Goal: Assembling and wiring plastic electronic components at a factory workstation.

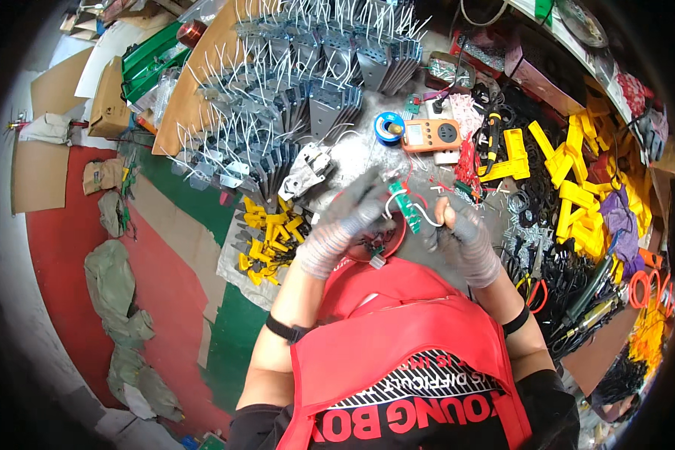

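Observation:
A small green circuit board point(405, 208) with white and red wires is held up between my hands, over a red bowl point(383, 246) with small parts in it. My left hand point(350, 213), in a grey glove, is closed at the board's left side, by a looped white wire. My right hand point(462, 228), gloved with bare fingertips showing, is closed by the end of another white wire point(426, 216) that curves off the board. The exact fingertip contact is partly blurred. Just beyond sit an orange meter with a socket point(432, 135) and a blue solder spool point(388, 128).
Rows of grey metal brackets with white wires point(330, 109) fill the far left of the bench. Yellow plastic parts point(274, 238) lie beside the bowl, with more yellow housings point(581, 195) at right. Black cables, a yellow-black screwdriver point(492, 141) and red-handled pliers point(536, 294) lie near my right arm.

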A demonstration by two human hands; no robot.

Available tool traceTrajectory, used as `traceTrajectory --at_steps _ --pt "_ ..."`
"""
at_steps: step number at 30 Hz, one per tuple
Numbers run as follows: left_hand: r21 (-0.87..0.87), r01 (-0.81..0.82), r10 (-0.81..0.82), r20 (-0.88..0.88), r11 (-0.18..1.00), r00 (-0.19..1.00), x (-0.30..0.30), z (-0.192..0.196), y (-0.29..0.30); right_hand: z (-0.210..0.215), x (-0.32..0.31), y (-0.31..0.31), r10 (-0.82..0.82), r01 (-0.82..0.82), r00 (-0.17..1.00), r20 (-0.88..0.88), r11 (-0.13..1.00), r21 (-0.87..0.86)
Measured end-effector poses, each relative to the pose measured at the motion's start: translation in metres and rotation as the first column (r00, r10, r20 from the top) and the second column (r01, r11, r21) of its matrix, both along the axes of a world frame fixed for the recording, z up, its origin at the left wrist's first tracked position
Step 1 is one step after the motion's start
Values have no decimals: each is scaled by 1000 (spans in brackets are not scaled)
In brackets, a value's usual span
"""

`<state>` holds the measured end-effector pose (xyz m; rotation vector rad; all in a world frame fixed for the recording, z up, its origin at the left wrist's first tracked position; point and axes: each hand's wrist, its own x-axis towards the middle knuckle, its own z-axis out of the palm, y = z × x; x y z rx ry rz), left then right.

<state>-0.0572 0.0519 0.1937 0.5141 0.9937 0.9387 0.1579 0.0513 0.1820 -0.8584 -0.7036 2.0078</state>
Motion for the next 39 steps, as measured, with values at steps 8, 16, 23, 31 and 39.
traceTrajectory --at_steps 8,16,23,31,39 --pt "12 164 -163 -58 986 985 20 14 11 -5 4 -6 -77 61 976 205 995 82" --pt "166 327 -131 -684 930 718 27 11 13 6 -21 -4 -300 -117 755 583 813 570" --pt "-52 334 -310 -527 941 791 17 22 19 6 -13 9 -152 23 786 599 976 218" --pt "-209 376 -421 -257 903 870 7 16 13 -7 1 10 -62 88 985 163 983 -158" --pt "-106 596 -506 -658 796 558 9 15 17 -21 7 -4 -135 -228 681 719 895 384"
